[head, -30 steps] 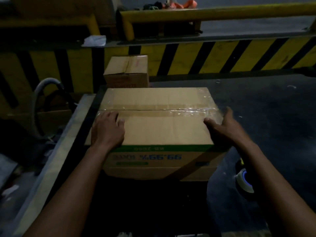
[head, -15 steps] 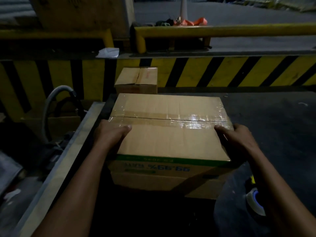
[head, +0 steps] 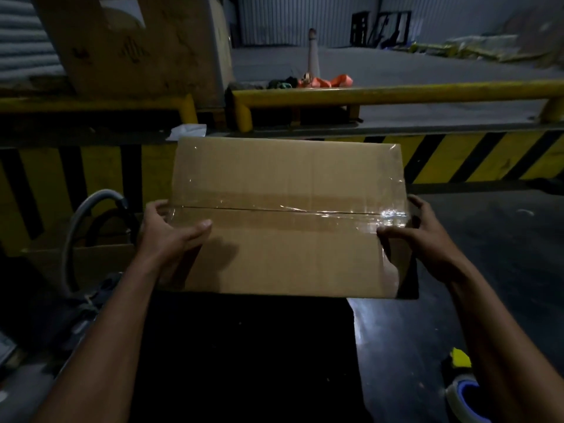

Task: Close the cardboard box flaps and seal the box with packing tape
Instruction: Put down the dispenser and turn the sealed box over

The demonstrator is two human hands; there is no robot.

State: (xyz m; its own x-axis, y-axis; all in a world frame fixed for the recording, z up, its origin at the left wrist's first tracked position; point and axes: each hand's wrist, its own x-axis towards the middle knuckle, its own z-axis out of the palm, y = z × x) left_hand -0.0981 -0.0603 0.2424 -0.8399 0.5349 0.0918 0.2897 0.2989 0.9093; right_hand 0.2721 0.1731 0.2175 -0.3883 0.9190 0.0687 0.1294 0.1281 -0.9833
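Observation:
The cardboard box (head: 287, 184) is up in the air in front of me, its flaps shut and clear tape shining along the centre seam. My left hand (head: 166, 236) grips its left side, thumb lying on the top. My right hand (head: 418, 236) grips the right side the same way, near the tape's bright end. A roll of packing tape (head: 457, 398) with a blue core lies on the dark floor at the lower right, beside my right forearm.
A yellow-and-black striped barrier (head: 457, 157) and a yellow rail (head: 396, 94) run across behind the box. A grey hose loop (head: 88, 215) and an open carton sit at the left. A yellow scrap (head: 460, 358) lies near the tape roll.
Both hands moved from the box's top to its sides and lifted it off the surface. The view tilted up, and the small box behind is now hidden.

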